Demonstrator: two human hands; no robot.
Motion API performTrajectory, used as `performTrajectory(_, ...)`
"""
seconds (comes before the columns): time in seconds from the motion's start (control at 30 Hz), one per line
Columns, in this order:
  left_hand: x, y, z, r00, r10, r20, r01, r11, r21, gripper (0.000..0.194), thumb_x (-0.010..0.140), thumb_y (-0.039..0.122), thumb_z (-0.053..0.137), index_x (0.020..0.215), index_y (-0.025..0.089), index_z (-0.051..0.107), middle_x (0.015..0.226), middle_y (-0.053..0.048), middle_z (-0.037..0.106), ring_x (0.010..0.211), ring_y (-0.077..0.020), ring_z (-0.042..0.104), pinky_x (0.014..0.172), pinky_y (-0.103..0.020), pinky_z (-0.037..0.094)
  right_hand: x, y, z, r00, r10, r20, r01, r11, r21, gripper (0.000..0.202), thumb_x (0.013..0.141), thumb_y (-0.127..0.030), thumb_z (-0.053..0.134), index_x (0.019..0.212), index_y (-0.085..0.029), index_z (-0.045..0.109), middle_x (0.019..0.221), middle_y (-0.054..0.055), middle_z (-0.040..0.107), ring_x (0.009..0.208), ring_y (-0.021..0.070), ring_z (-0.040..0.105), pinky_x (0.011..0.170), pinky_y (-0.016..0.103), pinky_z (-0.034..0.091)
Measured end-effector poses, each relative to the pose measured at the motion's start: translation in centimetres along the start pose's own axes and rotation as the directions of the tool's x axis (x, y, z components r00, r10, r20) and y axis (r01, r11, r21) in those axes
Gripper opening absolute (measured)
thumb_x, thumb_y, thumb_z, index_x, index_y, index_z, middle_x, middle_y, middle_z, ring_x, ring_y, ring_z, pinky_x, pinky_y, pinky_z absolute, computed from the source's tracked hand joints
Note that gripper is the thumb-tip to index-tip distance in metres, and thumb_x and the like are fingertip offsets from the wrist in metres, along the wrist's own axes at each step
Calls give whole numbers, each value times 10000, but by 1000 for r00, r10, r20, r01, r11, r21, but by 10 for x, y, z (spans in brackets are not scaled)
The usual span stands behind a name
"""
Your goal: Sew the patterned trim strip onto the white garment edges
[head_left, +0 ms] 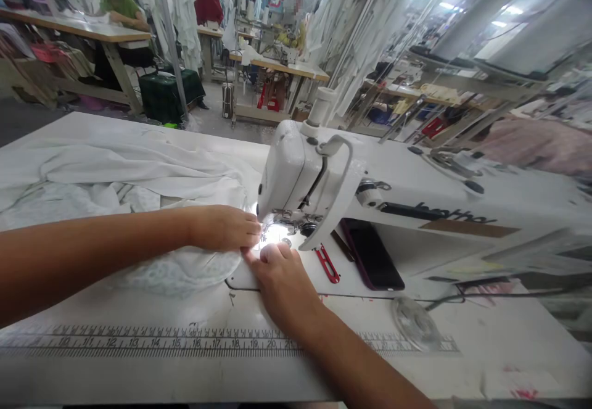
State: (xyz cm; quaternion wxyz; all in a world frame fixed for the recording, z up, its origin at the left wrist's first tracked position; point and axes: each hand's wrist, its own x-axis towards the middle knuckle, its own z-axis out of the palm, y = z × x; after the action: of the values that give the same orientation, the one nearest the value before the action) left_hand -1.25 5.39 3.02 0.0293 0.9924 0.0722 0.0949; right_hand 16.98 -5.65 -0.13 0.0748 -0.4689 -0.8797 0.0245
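White fabric [139,171] with a pale printed part [185,271] spreads over the left of the table, its right edge reaching the sewing machine [296,168]. My left hand [226,228] lies over that edge, fingers closed on the fabric just left of the lit needle area. Close by, my right hand [284,276] is curled in front of the needle, with thumb and fingertips pinched together near the left fingertips. What the right fingers hold, if anything, is hidden by the hand. The needle itself is lost in the bright lamp light.
Right of the needle lie red thread snips [327,264] and a dark phone [374,255] under the machine arm. A printed ruler [208,342] runs along the front edge. A clear round disc [416,324] sits at right. Other people work at tables [277,66] behind.
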Motion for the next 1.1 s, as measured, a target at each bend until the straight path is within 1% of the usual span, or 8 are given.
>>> performTrajectory(0.07, -7, 1, 10, 994, 105, -2, -105, 994, 14, 178, 939, 133, 468, 970, 122, 642, 1017, -98, 670, 951, -177, 574, 961, -297, 459, -2, 2, -2, 1000, 6, 15, -6, 1000, 7, 581, 837, -4, 502, 1383, -204, 486, 876, 64, 549, 867, 230, 422, 739, 353, 339)
performTrajectory(0.1, -10, 6, 15, 995, 90, -39, -90, 996, 19, 202, 946, 127, 440, 1009, 97, 629, 1046, -121, 660, 985, -193, 566, 976, -324, 459, -4, 3, -3, 1000, 7, 22, -7, 1000, 12, 597, 826, 8, 503, 1381, -211, 488, 877, 63, 547, 872, 230, 423, 741, 353, 341)
performTrajectory(0.23, -15, 41, 34, 954, -220, -205, 220, 975, -24, 260, 916, 46, 391, 1091, 54, 582, 1054, -137, 643, 1032, -214, 549, 944, -374, 493, -12, 12, -9, 1000, 18, 22, -19, 999, 47, 575, 841, 6, 516, 1350, -261, 525, 905, 54, 527, 842, 202, 428, 753, 342, 350)
performTrajectory(0.33, -8, 70, 46, 879, -444, -174, 443, 895, -44, 307, 882, -3, 349, 1090, 42, 570, 1086, -154, 619, 1074, -240, 531, 916, -415, 504, -17, 16, -13, 999, 46, 24, -47, 996, 74, 564, 855, 15, 508, 1324, -293, 554, 899, 47, 513, 833, 189, 422, 754, 326, 352)
performTrajectory(0.47, 3, 87, 52, 827, -551, -111, 551, 834, -37, 304, 856, -18, 344, 1035, 31, 585, 1094, -175, 603, 1116, -275, 509, 947, -457, 473, -20, 16, -12, 999, 48, 5, -48, 997, 66, 595, 821, 39, 520, 1305, -302, 575, 892, 50, 509, 854, 199, 410, 758, 324, 353)
performTrajectory(0.67, 3, 88, 51, 805, -586, -88, 582, 810, -71, 306, 869, -14, 350, 1074, 40, 570, 1117, -158, 596, 1125, -250, 501, 959, -414, 470, -23, 17, -7, 999, 35, -14, -34, 997, 71, 624, 807, 55, 499, 1322, -290, 566, 880, 56, 505, 857, 205, 406, 764, 336, 344)
performTrajectory(0.97, 4, 73, 39, 874, -480, -76, 486, 871, 80, 269, 889, 4, 331, 906, 72, 590, 919, -123, 590, 923, -236, 520, 860, -412, 481, -15, 21, -9, 997, 75, -12, -74, 995, 60, 620, 807, 44, 469, 1311, -302, 570, 849, 45, 513, 773, 182, 398, 735, 328, 315)
performTrajectory(1.1, 8, 61, 32, 874, -484, -38, 485, 868, 102, 261, 920, 63, 332, 853, 81, 583, 869, -119, 577, 909, -246, 518, 822, -402, 485, -8, 26, -10, 996, 86, -13, -85, 996, 33, 617, 766, 52, 462, 1224, -326, 627, 793, 30, 503, 700, 167, 388, 656, 305, 270)
